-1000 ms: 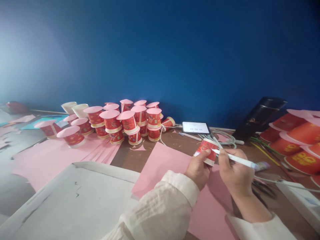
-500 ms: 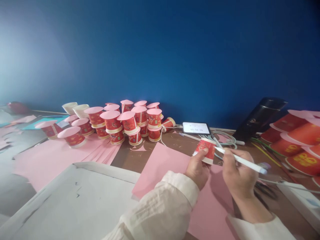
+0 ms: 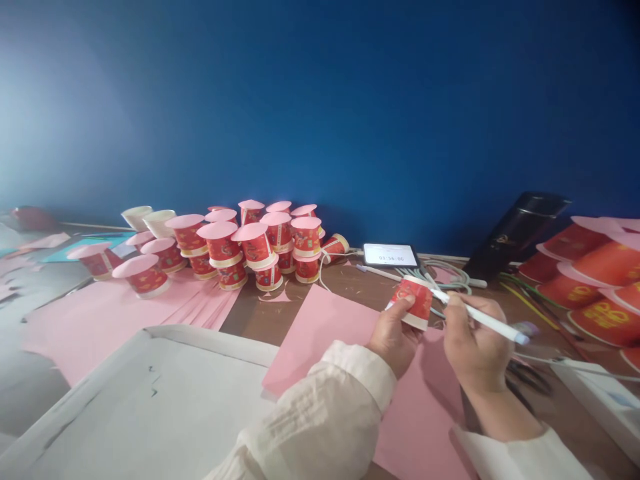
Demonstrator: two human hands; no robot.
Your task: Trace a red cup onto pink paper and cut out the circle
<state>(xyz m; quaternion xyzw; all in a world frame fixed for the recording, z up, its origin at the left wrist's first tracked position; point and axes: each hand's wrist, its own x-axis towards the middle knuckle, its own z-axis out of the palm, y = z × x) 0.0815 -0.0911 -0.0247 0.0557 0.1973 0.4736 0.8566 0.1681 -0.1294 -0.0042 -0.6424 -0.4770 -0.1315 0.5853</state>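
Observation:
My left hand point(image 3: 397, 333) grips a red paper cup point(image 3: 414, 300) with a pale rim, raised over a sheet of pink paper point(image 3: 320, 333). Between the thumb and fingers of my right hand point(image 3: 477, 343) is a white pen point(image 3: 493, 325). The pen's tip end lies at the right side of the cup; whether it touches cannot be made out. Behind my hands, a phone point(image 3: 390, 255) leans near the wall with time digits on its screen.
Several red cups topped with pink paper discs point(image 3: 223, 243) stand stacked at the back left. A white tray point(image 3: 210, 341) lies front left. On the right are a black flask point(image 3: 517, 233), more red cups point(image 3: 605, 313), scissors point(image 3: 533, 377) and a white power strip point(image 3: 597, 393).
The pen and my right hand have shifted very slightly relative to the cup. My left hand keeps its hold on the cup, and the view has moved a little.

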